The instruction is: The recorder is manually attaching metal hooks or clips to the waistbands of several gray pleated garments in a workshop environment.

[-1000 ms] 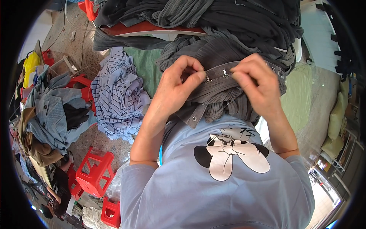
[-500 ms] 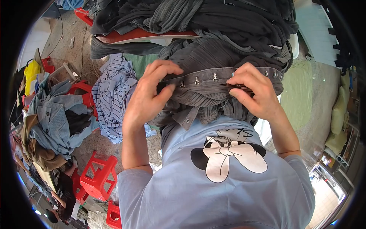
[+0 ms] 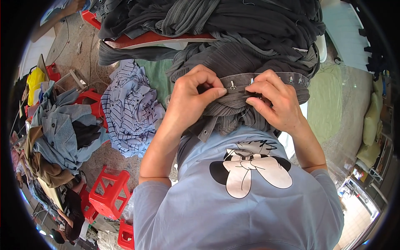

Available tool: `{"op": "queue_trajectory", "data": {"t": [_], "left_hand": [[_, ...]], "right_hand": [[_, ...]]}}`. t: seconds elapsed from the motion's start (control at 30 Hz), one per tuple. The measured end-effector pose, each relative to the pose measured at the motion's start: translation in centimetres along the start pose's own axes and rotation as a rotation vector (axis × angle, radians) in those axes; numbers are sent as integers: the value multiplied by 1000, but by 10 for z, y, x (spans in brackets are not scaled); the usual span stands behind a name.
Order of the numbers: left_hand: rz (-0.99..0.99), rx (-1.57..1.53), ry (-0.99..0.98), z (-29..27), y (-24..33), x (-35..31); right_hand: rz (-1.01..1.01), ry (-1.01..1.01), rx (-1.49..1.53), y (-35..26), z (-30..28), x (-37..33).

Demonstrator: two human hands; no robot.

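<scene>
A dark grey pleated garment (image 3: 227,109) lies bunched on my lap. Along its edge runs a band (image 3: 239,78) carrying a row of small metal hooks (image 3: 233,86). My left hand (image 3: 192,96) pinches this band between thumb and fingertips, just left of one hook. On the other side of that hook is my right hand (image 3: 280,104), curled, with thumb and index fingertip a little apart. Something dark shows inside its curled fingers, too shaded to name. A loose tab with a metal eyelet (image 3: 205,132) hangs at the garment's near side.
Ahead, a large heap of dark garments (image 3: 250,21) rests on a red-edged surface (image 3: 137,41). To the left lie a striped blue shirt (image 3: 131,110) and piled clothes (image 3: 62,129). Red plastic stools (image 3: 109,192) stand lower left. Another person's arm (image 3: 54,25) shows at upper left.
My left hand has moved right along the band and closed on it, nearer my right hand. The band has shifted slightly. Another person's arm has come into view at upper left.
</scene>
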State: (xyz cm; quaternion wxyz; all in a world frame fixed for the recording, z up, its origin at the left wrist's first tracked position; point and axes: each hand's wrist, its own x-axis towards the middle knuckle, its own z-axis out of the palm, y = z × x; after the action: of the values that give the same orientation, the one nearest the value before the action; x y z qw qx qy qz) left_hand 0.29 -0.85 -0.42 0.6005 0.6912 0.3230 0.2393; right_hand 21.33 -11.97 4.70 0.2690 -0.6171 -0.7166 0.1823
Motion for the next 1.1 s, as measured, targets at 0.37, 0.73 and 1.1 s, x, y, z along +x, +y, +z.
{"op": "queue_trajectory", "data": {"t": [0.37,0.73,1.1], "left_hand": [[-49,29,46,8,9,4],[-207,-403,-72,-5,-2,9],[-16,-129,-3,-3,4,14]], "right_hand": [[43,48,-7,-4,3,10],[78,40,-28,-5,3,6],[21,56,-191,-12,-7,14]]}}
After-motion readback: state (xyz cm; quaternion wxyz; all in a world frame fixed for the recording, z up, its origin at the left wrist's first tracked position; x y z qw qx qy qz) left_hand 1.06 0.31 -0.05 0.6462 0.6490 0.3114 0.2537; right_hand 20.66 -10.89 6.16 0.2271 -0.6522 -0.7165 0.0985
